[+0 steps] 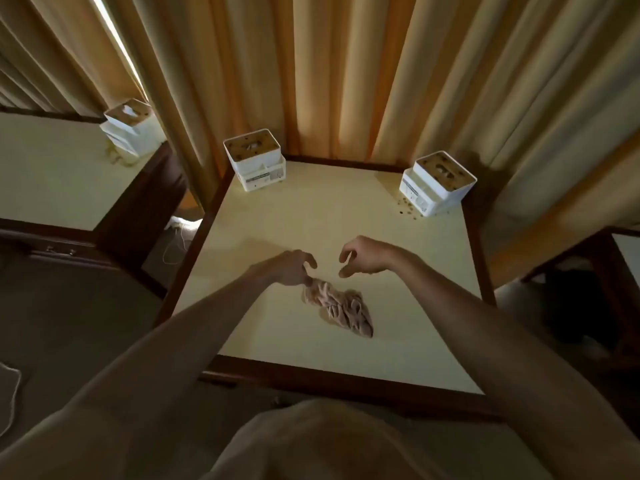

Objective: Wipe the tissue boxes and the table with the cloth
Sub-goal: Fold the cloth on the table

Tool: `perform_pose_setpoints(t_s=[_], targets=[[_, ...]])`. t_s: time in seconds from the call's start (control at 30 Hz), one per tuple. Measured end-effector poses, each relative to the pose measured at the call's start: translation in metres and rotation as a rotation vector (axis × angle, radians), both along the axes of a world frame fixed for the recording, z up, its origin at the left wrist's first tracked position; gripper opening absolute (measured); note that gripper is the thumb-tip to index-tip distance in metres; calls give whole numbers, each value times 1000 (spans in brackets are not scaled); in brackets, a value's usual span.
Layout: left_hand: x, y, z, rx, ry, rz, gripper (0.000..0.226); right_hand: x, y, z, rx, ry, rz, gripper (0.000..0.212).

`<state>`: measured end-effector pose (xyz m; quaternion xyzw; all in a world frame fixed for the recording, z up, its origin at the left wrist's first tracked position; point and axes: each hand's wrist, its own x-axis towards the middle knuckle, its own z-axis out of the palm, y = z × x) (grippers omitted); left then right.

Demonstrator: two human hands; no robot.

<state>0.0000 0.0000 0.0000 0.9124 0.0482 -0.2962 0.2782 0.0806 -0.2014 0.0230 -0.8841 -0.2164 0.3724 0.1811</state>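
left hand (292, 268) pinches end of crumpled pinkish fabric cloth (341, 311) just below both hands | right hand (363, 258) loosely curled, grasping nothing | risk: one-corner pinch drags cloth bunched, wiping poorly

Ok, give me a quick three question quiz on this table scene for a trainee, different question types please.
1. True or false: the cloth lies crumpled on the table.
2. Which hand touches the cloth? A) left hand B) right hand C) both
3. Fill in: small crumbs lie by the far ____ tissue box.

Key:
1. True
2. A; its fingertips pinch the cloth's end, while the right hand hovers, holding nothing.
3. right; beside the right box, not the left box.
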Motion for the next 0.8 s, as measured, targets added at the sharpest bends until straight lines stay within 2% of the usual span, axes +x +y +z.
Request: perform_pose_setpoints(t_s=[0.2,0.3,0.4,0.5,0.6,0.7,0.8], targets=[[-6,18,-54,-65,-134,136,45,-26,18,-68,82,-9,-340,31],[4,27,-69,-67,-123,112,47,-36,26,-83,98,-41,-444,35],[13,28,-80,-56,-114,95,45,-44,36,-93,99,-58,-472,45],[19,24,-94,-46,-119,109,38,-44,42,-103,103,-59,-457,45],[15,16,-100,-25,-175,123,23,-37,41,-110,88,-24,-418,44],[10,8,-99,-20,-247,89,13,-29,39,-112,96,-5,-371,52],[13,4,-92,-85,-266,91,9,-26,40,-112,161,11,-346,36]])
